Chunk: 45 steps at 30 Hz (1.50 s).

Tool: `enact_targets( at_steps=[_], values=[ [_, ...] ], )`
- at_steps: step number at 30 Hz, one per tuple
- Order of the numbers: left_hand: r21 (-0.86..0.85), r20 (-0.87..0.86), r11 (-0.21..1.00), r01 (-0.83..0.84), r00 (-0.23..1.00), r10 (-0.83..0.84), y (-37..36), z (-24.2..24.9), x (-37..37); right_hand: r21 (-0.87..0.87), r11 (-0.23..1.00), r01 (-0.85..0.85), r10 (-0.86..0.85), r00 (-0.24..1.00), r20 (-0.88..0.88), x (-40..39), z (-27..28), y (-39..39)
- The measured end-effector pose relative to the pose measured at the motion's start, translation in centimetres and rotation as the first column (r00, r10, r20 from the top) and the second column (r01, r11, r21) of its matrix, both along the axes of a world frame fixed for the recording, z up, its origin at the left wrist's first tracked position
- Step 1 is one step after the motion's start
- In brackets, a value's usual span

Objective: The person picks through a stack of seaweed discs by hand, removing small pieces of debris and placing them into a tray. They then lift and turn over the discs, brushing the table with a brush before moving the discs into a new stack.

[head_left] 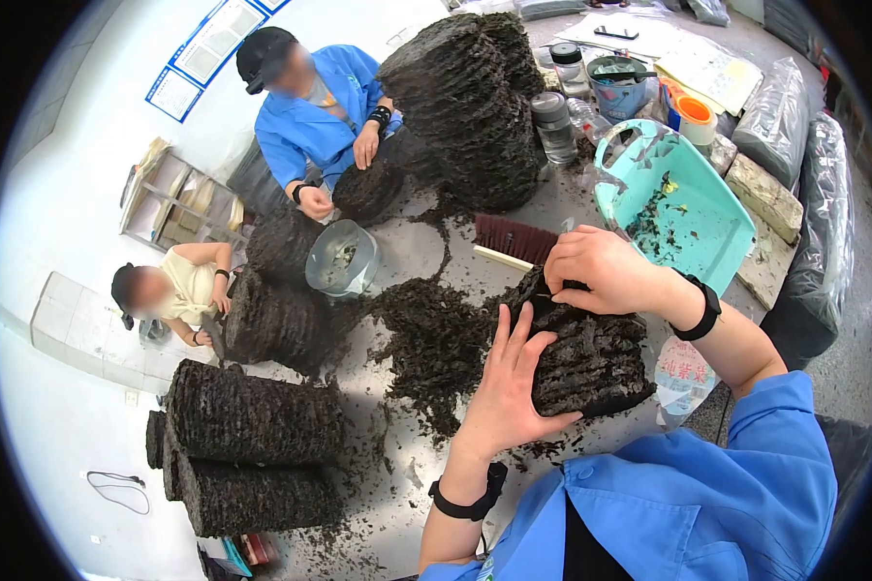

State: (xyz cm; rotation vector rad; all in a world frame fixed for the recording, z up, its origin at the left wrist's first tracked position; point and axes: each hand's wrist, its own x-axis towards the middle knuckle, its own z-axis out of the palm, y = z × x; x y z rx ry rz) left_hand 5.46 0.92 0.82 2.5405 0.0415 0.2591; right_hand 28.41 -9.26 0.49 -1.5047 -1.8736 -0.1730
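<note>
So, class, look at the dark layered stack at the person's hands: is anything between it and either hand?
Nothing visible is. The left hand spreads against the dark stack's near side; the right hand's fingers are at its top. The brush and loose dark heap lie beside, not between.

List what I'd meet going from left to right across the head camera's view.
Wall-side rack, clear plastic bowl, dark-bristled brush, hand-steadied stack of dark seaweed sheets, turquoise dustpan, long plastic-wrapped bundle.
</note>
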Motion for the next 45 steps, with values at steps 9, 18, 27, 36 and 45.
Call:
enact_targets(
  at_steps=[9,18,27,36,45],
  values=[
    [-0.019,0.019,1.0,0.015,1.0,-0.014,0.0,-0.3,-0.1,-0.094,0.993,-0.074,0.004,0.806,-0.592,3.4,0.5,-6.3],
    [-0.036,0.083,0.999,0.017,0.996,-0.014,0.3,-0.8,-0.6,-0.155,0.988,0.015,-0.123,0.684,-0.719,5.9,-4.4,-11.2],
    [-0.026,0.216,0.906,-0.422,0.883,0.417,1.9,-3.1,-4.8,-0.451,0.855,-0.255,-0.239,0.579,-0.78,1.2,-6.3,-1.4],
    [-0.772,-0.084,0.381,-0.508,0.677,0.731,3.5,-8.4,-8.1,-0.582,0.792,-0.185,-0.338,0.66,-0.671,-3.5,-3.9,3.5],
    [-0.869,-0.171,0.243,-0.43,0.723,0.669,3.2,-8.8,-11.0,-0.54,0.836,-0.1,-0.235,0.823,-0.516,-6.7,-4.8,3.5]
  ],
)
